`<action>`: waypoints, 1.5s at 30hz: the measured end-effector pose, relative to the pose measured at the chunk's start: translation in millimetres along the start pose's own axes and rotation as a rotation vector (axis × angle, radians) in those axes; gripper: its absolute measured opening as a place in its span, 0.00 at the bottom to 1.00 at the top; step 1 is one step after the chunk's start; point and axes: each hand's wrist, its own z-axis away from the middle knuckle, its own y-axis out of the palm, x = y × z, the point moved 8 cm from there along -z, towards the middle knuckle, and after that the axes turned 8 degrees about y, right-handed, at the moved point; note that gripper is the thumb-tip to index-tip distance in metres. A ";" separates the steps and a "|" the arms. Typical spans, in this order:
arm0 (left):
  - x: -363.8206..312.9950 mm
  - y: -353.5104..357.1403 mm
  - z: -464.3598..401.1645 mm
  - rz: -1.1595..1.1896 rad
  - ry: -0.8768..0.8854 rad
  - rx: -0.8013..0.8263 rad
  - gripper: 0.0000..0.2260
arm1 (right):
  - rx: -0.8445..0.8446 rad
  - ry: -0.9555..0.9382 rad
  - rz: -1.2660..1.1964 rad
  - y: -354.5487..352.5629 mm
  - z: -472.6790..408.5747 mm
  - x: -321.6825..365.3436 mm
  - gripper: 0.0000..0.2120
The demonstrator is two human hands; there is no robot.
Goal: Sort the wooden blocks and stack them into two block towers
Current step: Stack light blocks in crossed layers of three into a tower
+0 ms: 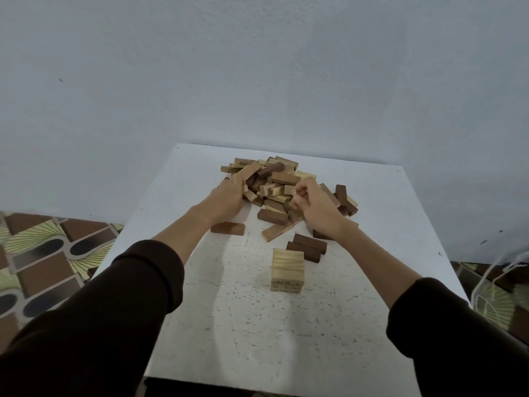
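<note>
Left hand: the left hand (229, 196) is reaching into the near-left edge of the pile (274, 184), fingers curling round a mid-brown block (246, 173) that is tilting up out of the heap
Right hand: the right hand (315, 203) is sitting clenched over the pile's right side; it is probably pinching a pale block (293, 191) at its fingertips, though the grip is too hidden to be sure
Pile: light and dark blocks are lying jumbled together at the far middle of the table (286, 339)
Light tower: a pale tower (287, 270) is standing upright near the table's middle, showing 2 layers at least
Dark start: 2 dark blocks (307, 247) are lying side by side just behind the tower
Strays: 1 reddish block (228, 228) is lying flat under the left wrist, apart from the pile
Progress: sorting is looking barely begun, most blocks still unsorted
Risk: pulling the tilted block free could be sending neighbours sliding toward the dark pair; the right forearm is passing close beside the tower, so a low sweep back could be knocking it over
</note>
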 end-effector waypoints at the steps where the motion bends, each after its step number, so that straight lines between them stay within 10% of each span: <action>1: 2.7 4.0 -1.9 -0.063 0.004 0.023 0.18 | 0.006 0.009 -0.012 2.4 -0.7 1.4 0.04; 12: -2.8 12.7 -20.9 -0.408 0.162 -0.052 0.06 | -0.020 -0.069 0.228 8.2 0.0 9.5 0.06; 23: -11.5 -2.1 41.5 1.070 -0.175 -0.387 0.08 | 0.014 -0.055 -0.019 18.5 19.2 45.3 0.10; 31: 10.4 21.7 99.8 1.486 -0.202 -0.322 0.17 | 0.075 0.030 -0.075 84.0 41.3 61.5 0.10; 35: 48.5 30.0 132.3 1.385 -0.335 -0.313 0.24 | 0.099 0.044 0.015 122.2 56.1 60.3 0.10; 40: 67.0 2.8 152.2 0.654 -0.284 -0.301 0.11 | 0.080 0.140 0.181 161.0 59.2 45.1 0.03; 45: 85.7 6.1 160.0 0.620 -0.349 -0.337 0.06 | -0.007 0.115 0.358 163.8 58.7 49.2 0.05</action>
